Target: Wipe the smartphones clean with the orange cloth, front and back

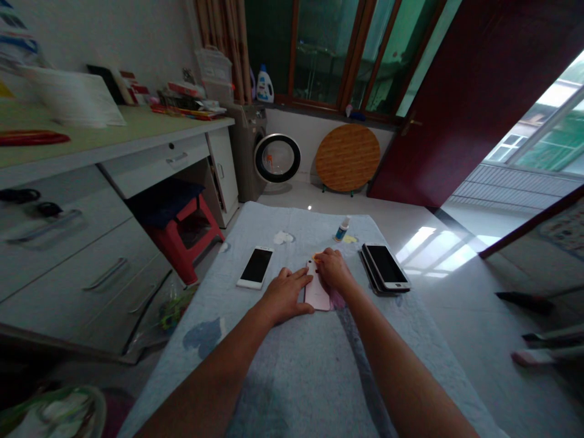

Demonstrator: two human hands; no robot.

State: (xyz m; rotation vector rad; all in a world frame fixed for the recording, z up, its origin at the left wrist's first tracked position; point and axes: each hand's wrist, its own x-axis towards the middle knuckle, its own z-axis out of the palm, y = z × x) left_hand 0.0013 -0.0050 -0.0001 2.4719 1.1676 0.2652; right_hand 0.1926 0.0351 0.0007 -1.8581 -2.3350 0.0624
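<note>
Fingers of the left hand (285, 296) are extended and unclenched, with the thumb well apart; their tips touch the left edge of a pale pink, flat, rectangular phone (320, 298). On the right hand (334, 267), the fingers are bent together, pinching a small orange piece (316, 258) at the phone's far end; its material I cannot tell. The phone lies back upward, its camera end toward twelve o'clock, its long axis running nearly from twelve to six. It is at three o'clock from the left fingers and six o'clock from the right fingertips, flat on the surface (296, 377) covered by pale blue patterned cloth.
</note>
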